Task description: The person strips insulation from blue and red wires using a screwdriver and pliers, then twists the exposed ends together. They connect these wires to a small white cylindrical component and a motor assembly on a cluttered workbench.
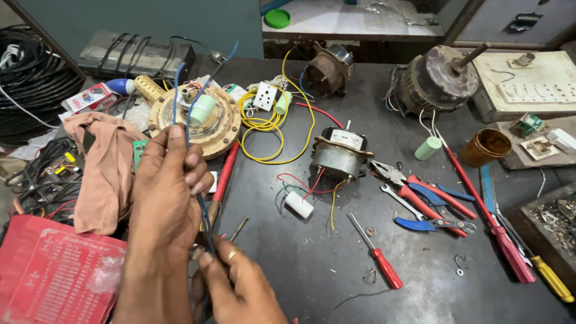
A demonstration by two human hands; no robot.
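Our left hand [168,186] is closed around the blue wires [191,120] at the near left of the counter [336,276]; our right hand [237,285] pinches their lower ends. We should hold them tight and straight.

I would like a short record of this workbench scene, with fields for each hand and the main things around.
left hand: pinches blue wires, holding them upright
right hand: grips the lower end of the same wires
behind hands: round beige motor plate, pink cloth
centre: small motor with red, yellow and green leads, white capacitor
right: red-handled pliers, red screwdriver
surface: dark workbench
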